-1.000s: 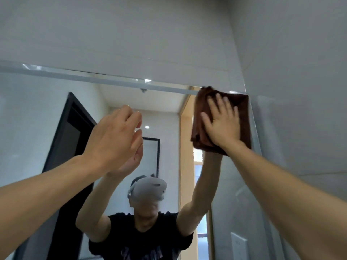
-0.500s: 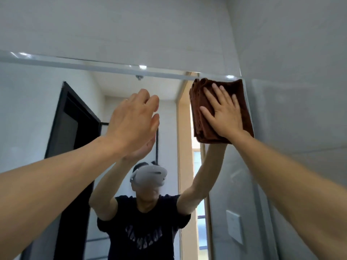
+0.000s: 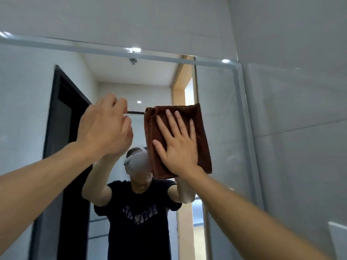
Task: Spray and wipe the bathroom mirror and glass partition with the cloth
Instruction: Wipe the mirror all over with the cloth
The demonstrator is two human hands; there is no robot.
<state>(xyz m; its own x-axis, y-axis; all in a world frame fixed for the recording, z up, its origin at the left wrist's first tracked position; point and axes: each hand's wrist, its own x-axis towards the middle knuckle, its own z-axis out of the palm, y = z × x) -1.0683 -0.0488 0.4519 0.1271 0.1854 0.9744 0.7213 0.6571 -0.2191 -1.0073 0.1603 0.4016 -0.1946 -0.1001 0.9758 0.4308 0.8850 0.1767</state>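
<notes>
- The brown cloth (image 3: 195, 128), folded into a thick pad, lies flat against the mirror (image 3: 216, 113) in the centre of the frame, its long axis running top to bottom with a slight lean to the right.
- The right hand (image 3: 178, 147) presses it there with straight, spread fingers pointing up the cloth; nothing is pinched, so palm pressure alone seems to hold the pad.
- Unwiped glass stretches from the cloth toward the mirror's rounded upper-right corner and down the right edge; the next stroke likely turns on that open span.
- The left hand (image 3: 105, 126) hovers just left of the cloth, fingers loosely bent, holding nothing; whether it touches the glass I cannot tell.
- The cloth looks soft and plush with a rolled left fold; the mirror is smooth, hard, bevel-edged, set against pale matte wall tiles (image 3: 291, 91).
</notes>
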